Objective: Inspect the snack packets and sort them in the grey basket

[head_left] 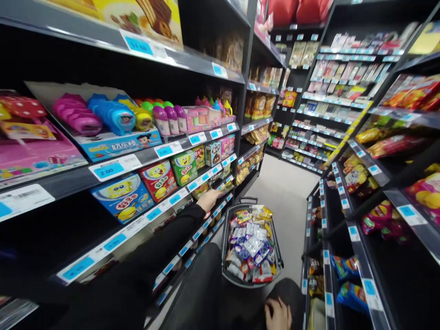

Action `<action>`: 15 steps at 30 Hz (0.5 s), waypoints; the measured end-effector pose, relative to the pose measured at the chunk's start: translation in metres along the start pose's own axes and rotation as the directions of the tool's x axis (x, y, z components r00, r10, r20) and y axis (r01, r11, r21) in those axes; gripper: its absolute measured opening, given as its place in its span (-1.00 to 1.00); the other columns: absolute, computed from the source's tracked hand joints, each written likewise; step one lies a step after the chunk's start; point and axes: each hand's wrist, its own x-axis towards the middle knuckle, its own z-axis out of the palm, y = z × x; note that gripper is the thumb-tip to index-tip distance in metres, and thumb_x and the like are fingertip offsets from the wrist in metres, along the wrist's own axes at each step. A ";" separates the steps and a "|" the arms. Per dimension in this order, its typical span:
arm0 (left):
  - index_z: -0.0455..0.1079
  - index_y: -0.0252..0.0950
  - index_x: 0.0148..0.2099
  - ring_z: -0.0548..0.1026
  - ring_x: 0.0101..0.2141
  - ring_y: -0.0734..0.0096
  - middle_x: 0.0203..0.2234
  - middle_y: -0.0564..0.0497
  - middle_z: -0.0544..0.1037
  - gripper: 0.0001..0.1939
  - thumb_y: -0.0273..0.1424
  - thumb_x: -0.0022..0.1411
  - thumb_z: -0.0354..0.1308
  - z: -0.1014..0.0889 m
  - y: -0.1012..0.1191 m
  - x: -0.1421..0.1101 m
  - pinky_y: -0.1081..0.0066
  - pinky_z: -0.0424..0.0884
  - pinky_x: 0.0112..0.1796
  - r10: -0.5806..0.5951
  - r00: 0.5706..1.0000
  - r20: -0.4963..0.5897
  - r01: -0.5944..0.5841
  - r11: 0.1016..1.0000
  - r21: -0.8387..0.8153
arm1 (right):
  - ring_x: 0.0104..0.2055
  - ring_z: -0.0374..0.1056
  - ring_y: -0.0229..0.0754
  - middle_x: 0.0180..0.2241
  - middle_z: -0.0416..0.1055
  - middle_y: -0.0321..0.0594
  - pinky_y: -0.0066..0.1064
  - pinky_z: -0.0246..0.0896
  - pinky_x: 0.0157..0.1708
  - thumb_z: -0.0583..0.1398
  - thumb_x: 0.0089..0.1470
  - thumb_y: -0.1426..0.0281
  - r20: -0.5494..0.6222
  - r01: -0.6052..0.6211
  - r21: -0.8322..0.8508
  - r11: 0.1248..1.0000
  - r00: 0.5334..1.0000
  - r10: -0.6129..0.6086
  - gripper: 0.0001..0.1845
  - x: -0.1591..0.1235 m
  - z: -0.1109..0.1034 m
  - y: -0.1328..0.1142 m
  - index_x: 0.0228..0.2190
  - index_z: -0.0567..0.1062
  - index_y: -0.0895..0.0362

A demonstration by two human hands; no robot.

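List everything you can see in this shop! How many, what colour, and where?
shelves: several, dark, both sides and far end
price tags: many, blue and white, shelf edges
yellow box: one, top left
cases: many, pink, blue, yellow, left shelf
blue box: one, below cases
red box: one, beside blue box
green box: one, beyond red box
blue bags: two, low right
other goods: many, mixed colours, shelves, too blurred to count
basket: one, dark, floor
packets: many, mixed colours, inside basket
floor: one, pale grey, middle
legs: two, dark, bottom
left hand: one, black sleeve, at left shelf
right hand: one, bare, by right knee
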 end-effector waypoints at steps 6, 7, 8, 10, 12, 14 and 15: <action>0.54 -0.27 -0.33 0.53 -0.37 0.39 -0.43 -0.06 0.58 -0.81 -0.48 0.15 0.08 -0.003 0.094 -0.076 0.41 0.44 -0.30 0.020 0.977 -0.212 -0.127 0.852 -0.507 | -0.31 0.46 -0.04 -0.22 0.48 -0.05 -0.11 0.35 -0.30 0.16 -0.16 -0.09 0.682 -0.616 0.658 0.432 0.731 0.004 -0.36 -0.017 -0.038 -0.130 -0.16 0.38 0.10; 0.54 -0.28 -0.37 0.53 -0.37 0.36 -0.45 -0.06 0.58 -0.84 -0.46 0.14 0.11 -0.006 0.115 -0.086 0.39 0.44 -0.31 -0.023 0.976 -0.217 -0.114 0.793 -0.598 | -0.28 0.46 -0.03 -0.14 0.44 -0.01 -0.11 0.36 -0.33 0.14 -0.17 -0.13 0.728 -0.661 0.668 0.341 0.674 -0.121 -0.28 -0.020 -0.044 -0.151 -0.08 0.32 0.09; 0.54 -0.28 -0.40 0.53 -0.38 0.32 -0.46 -0.07 0.58 -0.86 -0.44 0.11 0.15 -0.008 0.134 -0.095 0.36 0.45 -0.33 -0.047 0.978 -0.203 -0.108 0.719 -0.686 | -0.25 0.46 0.00 -0.07 0.40 0.02 -0.08 0.37 -0.32 0.11 -0.20 -0.19 0.752 -0.700 0.659 0.273 0.619 -0.228 -0.19 -0.024 -0.050 -0.170 -0.02 0.26 0.08; 0.54 -0.28 -0.45 0.53 -0.39 0.25 -0.50 -0.08 0.58 -0.90 -0.39 0.04 0.23 -0.010 0.164 -0.108 0.31 0.45 -0.37 -0.091 0.979 -0.181 -0.097 0.574 -0.813 | -0.30 0.46 0.00 -0.09 0.41 0.04 -0.08 0.40 -0.41 0.05 -0.26 -0.27 0.778 -0.755 0.615 0.227 0.534 -0.331 -0.08 -0.034 -0.060 -0.196 -0.01 0.23 0.08; 0.54 -0.27 -0.46 0.52 -0.38 0.21 -0.53 -0.07 0.56 -0.90 -0.34 -0.05 0.30 -0.011 0.183 -0.117 0.28 0.44 -0.37 -0.150 0.976 -0.156 -0.068 0.473 -0.878 | -0.29 0.46 0.00 -0.16 0.45 -0.01 -0.13 0.43 -0.44 0.13 -0.22 -0.19 0.762 -0.736 0.637 0.229 0.555 -0.334 -0.15 -0.044 -0.069 -0.208 0.00 0.21 0.08; 0.54 -0.26 -0.45 0.51 -0.29 0.17 -0.43 -0.10 0.58 -0.87 -0.34 -0.11 0.34 -0.011 0.191 -0.121 0.25 0.43 -0.28 -0.247 0.965 -0.084 0.034 0.441 -0.897 | -0.29 0.47 -0.02 -0.21 0.47 -0.06 -0.18 0.45 -0.44 0.23 -0.16 0.00 0.722 -0.674 0.691 0.260 0.631 -0.283 -0.26 -0.050 -0.077 -0.211 0.00 0.20 0.09; 0.54 -0.27 -0.44 0.50 -0.21 0.15 -0.31 -0.12 0.57 -0.87 -0.35 -0.12 0.34 -0.011 0.193 -0.122 0.24 0.41 -0.20 -0.297 0.955 -0.028 0.108 0.431 -0.896 | -0.30 0.47 -0.03 -0.23 0.48 -0.08 -0.20 0.46 -0.44 0.26 -0.15 0.10 0.695 -0.636 0.719 0.280 0.674 -0.252 -0.30 -0.051 -0.081 -0.210 0.00 0.20 0.10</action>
